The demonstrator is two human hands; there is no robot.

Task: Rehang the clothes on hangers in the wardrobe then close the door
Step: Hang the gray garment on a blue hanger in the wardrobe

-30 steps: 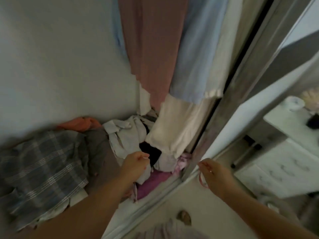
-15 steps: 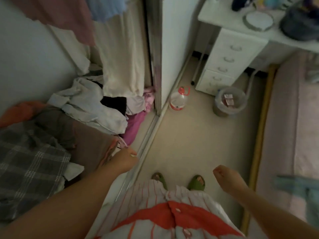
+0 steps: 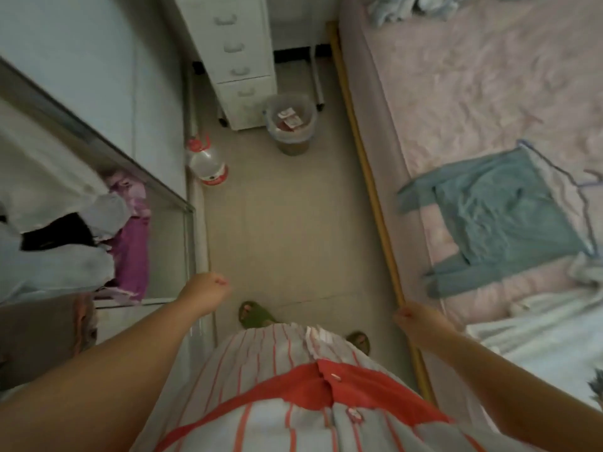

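Note:
I stand on the floor between the open wardrobe and the bed. A teal garment (image 3: 502, 216) lies spread flat on the pink bed (image 3: 483, 76), with a thin purple line along its far edge. More pale clothes (image 3: 538, 327) lie crumpled nearer me on the bed. In the wardrobe bottom at left sits a heap of clothes (image 3: 58, 252), including a purple piece (image 3: 132, 252). My left hand (image 3: 207, 293) is curled into a fist above the wardrobe track and holds nothing. My right hand (image 3: 416, 321) is also curled, empty, by the bed's wooden edge (image 3: 368, 177).
The wardrobe's sliding door (image 3: 98, 70) stands at upper left. A water bottle with a red cap (image 3: 207, 163) stands against it. A lined waste bin (image 3: 290, 123) and a white drawer unit (image 3: 235, 60) stand ahead on the floor.
My view has swung from the hanging clothes in the wardrobe down and right to the floor and bed. Both hands have dropped away from the clothes heap and door frame.

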